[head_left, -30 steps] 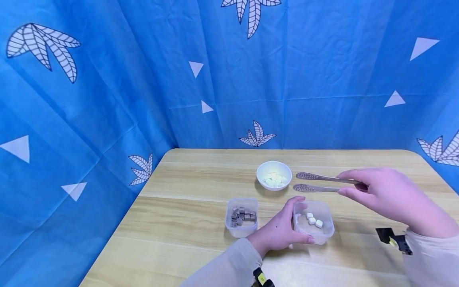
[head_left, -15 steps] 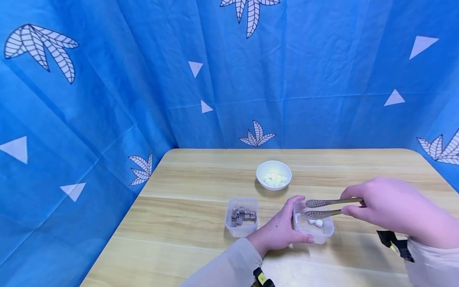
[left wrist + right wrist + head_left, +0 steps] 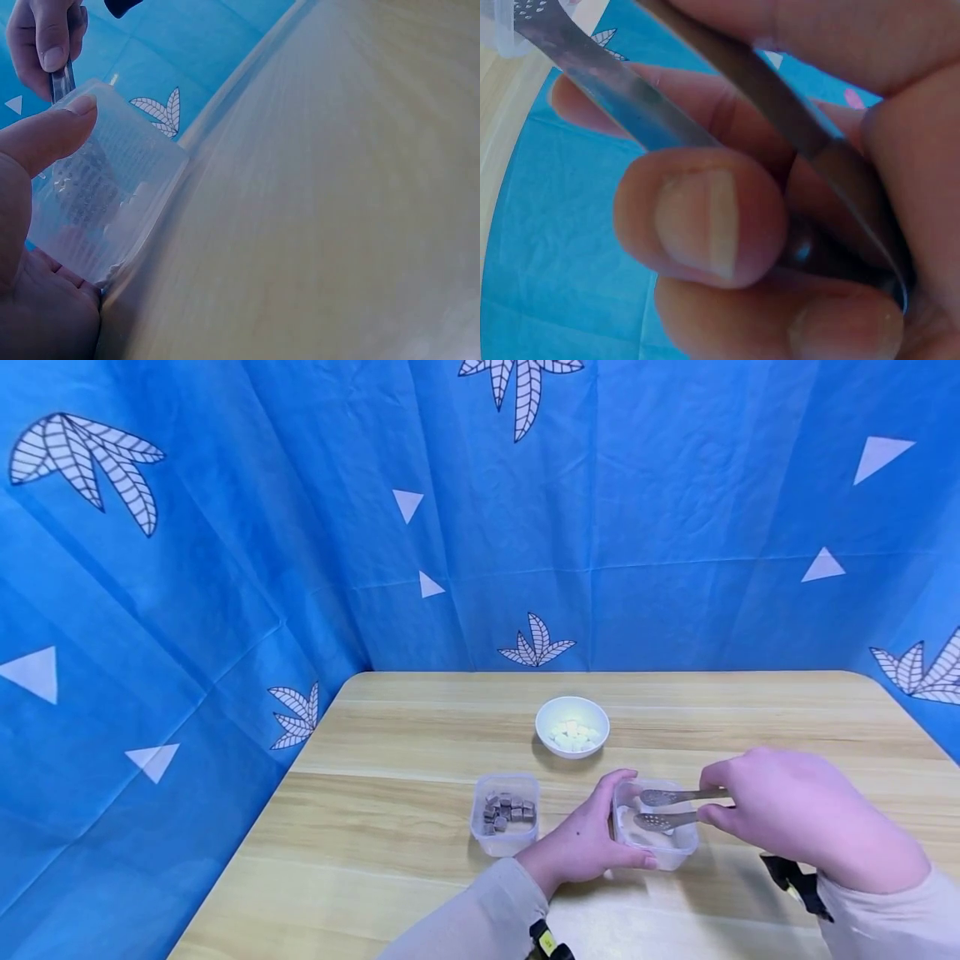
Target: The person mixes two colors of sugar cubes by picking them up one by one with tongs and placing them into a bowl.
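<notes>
Held the clear container (image 3: 667, 858) with the left hand (image 3: 588, 842), thumb at the near side, on the worktop (image 3: 375, 827). Gripped the metal tongs (image 3: 666, 821) with the right hand (image 3: 798, 810), tong arms apart, and had at least one tip inside this container. Judged the work only partly done: beyond the left hand, saw many pale cubes (image 3: 572, 735) in the white bowl (image 3: 572, 707); farther left of that hand, saw dark cubes (image 3: 504, 812) in a second container (image 3: 506, 846). Under the tongs, supposed some left, from a pale shape (image 3: 135, 201) in the left wrist view. Could not count these contents, nor tell of any piece pinched. In the right wrist view, found the tongs cut off and partly covered by fingers.
</notes>
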The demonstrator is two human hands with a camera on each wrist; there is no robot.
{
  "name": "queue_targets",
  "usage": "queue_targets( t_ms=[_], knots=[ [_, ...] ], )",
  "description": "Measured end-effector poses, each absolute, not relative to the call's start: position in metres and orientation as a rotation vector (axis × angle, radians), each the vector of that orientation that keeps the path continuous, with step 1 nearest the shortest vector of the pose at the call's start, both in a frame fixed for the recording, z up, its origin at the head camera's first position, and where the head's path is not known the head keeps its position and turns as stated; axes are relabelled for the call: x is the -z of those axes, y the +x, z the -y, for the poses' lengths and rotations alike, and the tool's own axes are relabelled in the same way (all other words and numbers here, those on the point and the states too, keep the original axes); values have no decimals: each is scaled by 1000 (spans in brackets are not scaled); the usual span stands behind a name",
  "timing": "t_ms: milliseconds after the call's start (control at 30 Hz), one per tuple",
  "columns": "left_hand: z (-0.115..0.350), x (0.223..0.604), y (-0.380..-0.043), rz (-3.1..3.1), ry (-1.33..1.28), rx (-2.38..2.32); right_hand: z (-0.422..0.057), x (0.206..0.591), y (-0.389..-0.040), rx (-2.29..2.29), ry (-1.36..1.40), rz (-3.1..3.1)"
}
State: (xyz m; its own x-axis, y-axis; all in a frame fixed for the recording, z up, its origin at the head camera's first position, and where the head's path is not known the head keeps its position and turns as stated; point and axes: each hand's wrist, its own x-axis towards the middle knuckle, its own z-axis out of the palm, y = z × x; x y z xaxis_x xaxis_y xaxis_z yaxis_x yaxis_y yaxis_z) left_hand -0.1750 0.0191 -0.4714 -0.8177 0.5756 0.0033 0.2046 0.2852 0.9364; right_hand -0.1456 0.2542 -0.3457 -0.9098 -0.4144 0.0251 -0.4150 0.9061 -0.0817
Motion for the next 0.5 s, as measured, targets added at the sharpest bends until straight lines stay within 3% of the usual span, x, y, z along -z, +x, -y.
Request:
queue_targets(
  t_ms=[500],
  knots=[
    [-19,471,-175,-2204,740,-1552,-246,354,-151,-133,776,3004]
  ],
)
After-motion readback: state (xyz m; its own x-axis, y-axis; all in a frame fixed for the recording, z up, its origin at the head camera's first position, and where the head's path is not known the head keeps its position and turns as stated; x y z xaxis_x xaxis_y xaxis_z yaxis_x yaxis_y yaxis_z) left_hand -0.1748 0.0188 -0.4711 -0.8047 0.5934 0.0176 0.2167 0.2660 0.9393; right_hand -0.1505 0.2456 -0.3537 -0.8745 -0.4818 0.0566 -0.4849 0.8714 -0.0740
